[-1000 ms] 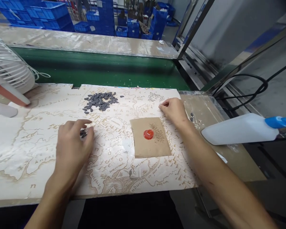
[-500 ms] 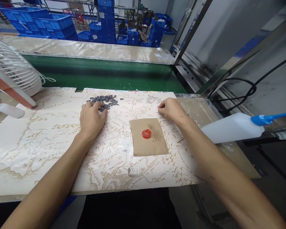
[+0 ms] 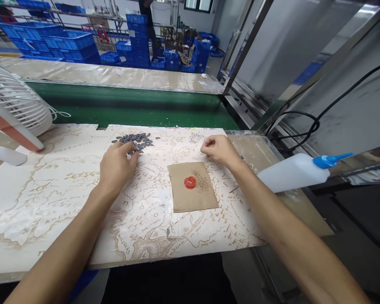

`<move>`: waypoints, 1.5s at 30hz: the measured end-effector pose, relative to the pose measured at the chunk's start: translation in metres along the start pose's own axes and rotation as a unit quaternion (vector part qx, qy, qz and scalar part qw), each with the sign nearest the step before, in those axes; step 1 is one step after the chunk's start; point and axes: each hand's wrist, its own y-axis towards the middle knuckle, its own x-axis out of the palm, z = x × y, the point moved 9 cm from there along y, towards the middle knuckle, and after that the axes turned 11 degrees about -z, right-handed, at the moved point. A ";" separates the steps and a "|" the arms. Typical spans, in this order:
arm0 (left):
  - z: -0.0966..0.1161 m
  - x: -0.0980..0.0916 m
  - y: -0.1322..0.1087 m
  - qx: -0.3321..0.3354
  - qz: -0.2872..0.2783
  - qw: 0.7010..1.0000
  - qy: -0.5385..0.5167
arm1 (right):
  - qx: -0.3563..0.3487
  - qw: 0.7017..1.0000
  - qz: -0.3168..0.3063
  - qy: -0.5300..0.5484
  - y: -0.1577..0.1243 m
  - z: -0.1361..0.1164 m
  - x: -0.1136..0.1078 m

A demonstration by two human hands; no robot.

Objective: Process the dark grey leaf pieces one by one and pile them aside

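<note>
My left hand point(image 3: 118, 164) rests at the near edge of a pile of small dark grey flat pieces point(image 3: 139, 138), its fingers bent and the thumb apart from them. No piece shows between them. To the right, my right hand point(image 3: 219, 150) has thumb and forefinger pinched together; whatever is in the pinch is too small to make out. Just left of it lie scattered tiny dark bits point(image 3: 196, 137). Nearer me, a square of brown cardboard point(image 3: 183, 202) carries a small red disc-like thing with a glossy top point(image 3: 190, 182) and a patch of tiny specks point(image 3: 202, 183).
A map-printed sheet point(image 3: 66, 198) covers the table. On the left stand a white fan point(image 3: 22, 101) and a small white bottle point(image 3: 8, 155). A large white bottle with a blue nozzle point(image 3: 291, 173) leans at the right. A green belt point(image 3: 129, 107) runs behind.
The camera view has shifted slightly, so the table sits lower in the picture. My right hand stays by the tiny bits, still pinched. My left hand remains at the dark pile.
</note>
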 end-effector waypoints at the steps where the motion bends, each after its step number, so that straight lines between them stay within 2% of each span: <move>1: 0.007 -0.002 -0.010 0.012 -0.015 0.998 -0.053 | -0.017 0.999 -0.006 0.037 -0.012 -0.007 0.002; 2: 0.015 -0.002 -0.021 0.024 -0.034 0.992 -0.120 | -0.037 0.996 -0.016 0.082 -0.025 -0.014 0.004; 3: 0.024 0.000 -0.032 0.034 -0.065 0.979 -0.190 | -0.074 0.979 -0.037 0.187 -0.041 -0.024 0.009; 5: 0.045 0.010 -0.055 0.042 -0.124 0.940 -0.316 | -0.119 0.930 -0.094 0.334 -0.073 -0.041 0.020; 8: 0.075 0.023 -0.084 0.034 -0.166 0.890 -0.423 | -0.114 0.890 -0.127 0.423 -0.113 -0.054 0.034; 10: 0.092 0.032 -0.097 0.041 -0.191 0.865 -0.462 | -0.099 0.873 -0.135 0.458 -0.130 -0.057 0.042; 13: 0.109 0.041 -0.110 0.066 -0.223 0.851 -0.471 | -0.074 0.860 -0.144 0.483 -0.144 -0.055 0.051; 17: 0.119 0.047 -0.120 0.108 -0.250 0.862 -0.428 | -0.058 0.854 -0.181 0.485 -0.154 -0.051 0.062; 20: 0.121 0.046 -0.123 0.135 -0.240 0.880 -0.388 | -0.040 0.846 -0.195 0.494 -0.159 -0.047 0.067; 22: 0.120 0.046 -0.125 0.141 -0.241 0.886 -0.370 | -0.029 0.844 -0.201 0.496 -0.162 -0.045 0.070; 25: 0.118 0.051 -0.127 0.124 -0.270 0.877 -0.379 | -0.023 0.843 -0.195 0.500 -0.167 -0.042 0.074; 28: 0.112 0.061 -0.129 0.070 -0.301 0.838 -0.449 | -0.029 0.844 -0.186 0.502 -0.171 -0.041 0.077; 32: 0.105 0.078 -0.134 -0.018 -0.337 0.751 -0.567 | -0.045 0.849 -0.168 0.499 -0.175 -0.040 0.079; 37: 0.106 0.093 -0.145 -0.081 -0.360 0.655 -0.660 | -0.083 0.864 -0.146 0.475 -0.176 -0.041 0.078; 40: 0.107 0.098 -0.149 -0.110 -0.368 0.625 -0.679 | -0.113 0.878 -0.133 0.446 -0.176 -0.042 0.075; 45: 0.106 0.103 -0.155 -0.132 -0.384 0.607 -0.683 | -0.188 0.902 -0.126 0.368 -0.176 -0.046 0.067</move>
